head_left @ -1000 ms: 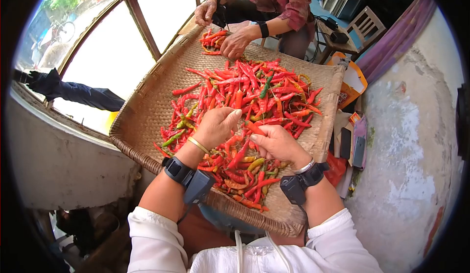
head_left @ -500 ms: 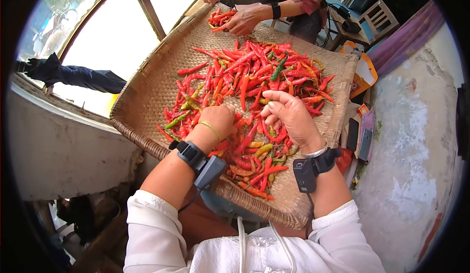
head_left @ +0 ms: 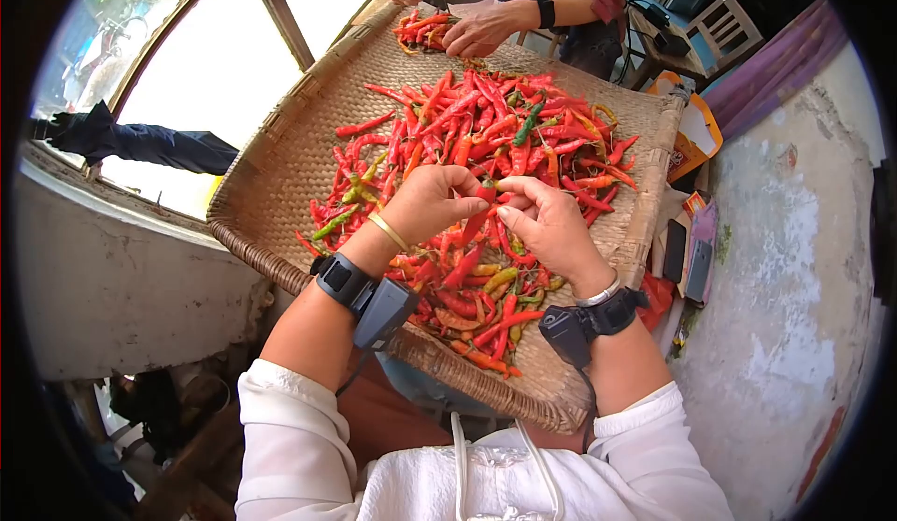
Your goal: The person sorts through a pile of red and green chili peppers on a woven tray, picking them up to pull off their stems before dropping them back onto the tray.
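My left hand (head_left: 428, 205) pinches a red chili pepper (head_left: 477, 222) between thumb and fingers, stem end up. At that stem end, the thumb and forefinger of my right hand (head_left: 551, 227) are closed on the stalk. Both hands are above a wide heap of chili peppers (head_left: 467, 119), mostly red with some green, yellow and orange ones. The heap lies in a large woven basket tray (head_left: 271, 161) with a thick rim.
Across the tray, another person's hand (head_left: 481, 28) is at a smaller pile of chilies (head_left: 425, 30). A folded dark umbrella (head_left: 168, 147) lies by the window on the left. A wooden chair (head_left: 724, 30) and an orange box (head_left: 699, 128) stand at the right.
My left hand has come up out of the heap with a red chili and moved right. My right hand has closed on its stem end. The other person's hand has shifted slightly right.
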Demonstrator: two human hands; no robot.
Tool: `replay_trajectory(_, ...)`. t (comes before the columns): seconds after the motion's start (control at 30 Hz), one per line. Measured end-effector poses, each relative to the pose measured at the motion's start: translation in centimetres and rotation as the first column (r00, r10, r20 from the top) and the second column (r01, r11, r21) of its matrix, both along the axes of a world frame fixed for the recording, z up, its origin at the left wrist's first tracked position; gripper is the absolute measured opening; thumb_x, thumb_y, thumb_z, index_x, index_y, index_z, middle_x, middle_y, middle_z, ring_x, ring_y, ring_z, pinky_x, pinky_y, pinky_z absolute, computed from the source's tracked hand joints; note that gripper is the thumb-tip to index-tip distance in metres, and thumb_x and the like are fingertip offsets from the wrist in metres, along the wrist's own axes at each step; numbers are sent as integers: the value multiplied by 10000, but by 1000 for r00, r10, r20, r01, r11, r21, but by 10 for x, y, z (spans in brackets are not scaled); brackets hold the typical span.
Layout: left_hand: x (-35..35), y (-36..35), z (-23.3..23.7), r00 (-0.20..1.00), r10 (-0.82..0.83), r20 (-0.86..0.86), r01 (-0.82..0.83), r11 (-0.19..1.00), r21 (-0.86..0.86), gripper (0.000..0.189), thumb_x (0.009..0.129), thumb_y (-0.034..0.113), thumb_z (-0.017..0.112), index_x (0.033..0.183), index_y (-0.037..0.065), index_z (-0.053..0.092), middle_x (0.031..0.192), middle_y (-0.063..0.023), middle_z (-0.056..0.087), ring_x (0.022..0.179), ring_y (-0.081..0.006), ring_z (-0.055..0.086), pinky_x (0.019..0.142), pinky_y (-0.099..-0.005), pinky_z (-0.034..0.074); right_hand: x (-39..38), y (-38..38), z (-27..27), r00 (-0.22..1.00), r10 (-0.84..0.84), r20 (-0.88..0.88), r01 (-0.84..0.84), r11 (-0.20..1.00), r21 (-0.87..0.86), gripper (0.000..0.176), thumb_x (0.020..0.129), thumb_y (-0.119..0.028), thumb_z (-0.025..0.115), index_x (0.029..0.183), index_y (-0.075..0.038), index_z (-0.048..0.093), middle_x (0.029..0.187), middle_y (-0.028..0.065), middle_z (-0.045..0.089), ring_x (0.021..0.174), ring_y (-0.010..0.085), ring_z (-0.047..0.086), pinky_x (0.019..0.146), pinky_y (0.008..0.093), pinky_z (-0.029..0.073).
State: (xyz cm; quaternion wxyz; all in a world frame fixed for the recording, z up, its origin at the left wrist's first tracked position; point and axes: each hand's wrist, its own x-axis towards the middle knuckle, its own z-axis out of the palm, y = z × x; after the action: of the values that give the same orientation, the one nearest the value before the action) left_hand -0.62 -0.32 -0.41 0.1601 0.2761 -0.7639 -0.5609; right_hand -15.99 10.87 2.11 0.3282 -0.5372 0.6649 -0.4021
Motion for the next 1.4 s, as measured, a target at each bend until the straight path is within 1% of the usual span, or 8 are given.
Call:
replay_trajectory(0.17,-5,9,4,996,-50,-69,70,941,331,177,849,207,603,896,37,612,687,56,544,594,-12,467,506,-172,391,-5,-1,-12,983,114,144,-128,987,95,225,768,-192,604,869,9,599,668,109,593,596,175,572,569,315,441)
replay_trajectory(0.3,-2,2,-17,982,51,180,-4,968,-252,225,814,244,612,899,36,614,674,-55,594,613,-144,575,565,-301,467,-22,-5,-13,993,-47,-110,58,993,102,241,776,-244,604,842,-13,608,629,97,585,573,178,577,537,300,440)
replay_trajectory(0.37,3,4,-33,944,31,330,170,809,-563,216,752,253,633,861,66,622,703,-111,611,677,-259,615,604,-370,487,-28,-8,-5,842,-156,517,156,987,44,254,837,-254,567,936,-20,576,691,59,593,580,111,570,516,226,439)
replay_trajectory(0.7,-4,13,-52,721,-6,693,462,750,-474,210,688,253,639,799,76,624,743,-129,623,732,-301,609,647,-395,486,-15,-5,-4,885,-109,454,62,991,116,302,851,-143,542,1094,35,533,737,44,598,594,75,553,506,203,442)
replay_trajectory(0.9,11,-26,-6,958,-84,276,103,993,-53,136,779,149,628,819,21,605,691,-52,629,634,-127,595,564,-281,470,-14,0,8,919,-115,377,92,993,79,223,837,-85,541,1028,26,569,737,26,591,602,65,543,560,201,443)
replay_trajectory(1.03,13,-48,7,848,486,-212,-376,833,405,259,862,166,573,1073,19,543,839,-47,631,608,-43,556,504,-175,457,-12,1,6,918,-111,380,90,993,73,214,834,-74,541,1021,27,570,737,21,585,603,56,535,547,194,433)
replay_trajectory(1.17,40,-81,-31,859,509,54,-418,760,-498,446,754,257,653,1121,27,545,940,-110,634,677,-242,616,641,-327,504,-14,2,-6,935,-93,343,89,996,27,214,834,-87,553,1017,21,574,708,8,580,596,50,527,537,191,425)
replay_trajectory(1.4,46,-58,-35,592,549,590,-7,735,-678,321,722,347,639,864,59,650,1079,-146,557,1076,-293,477,835,-393,450,-14,3,-14,976,-65,210,71,997,-22,210,806,-111,586,979,6,600,669,21,594,580,60,534,528,224,426)
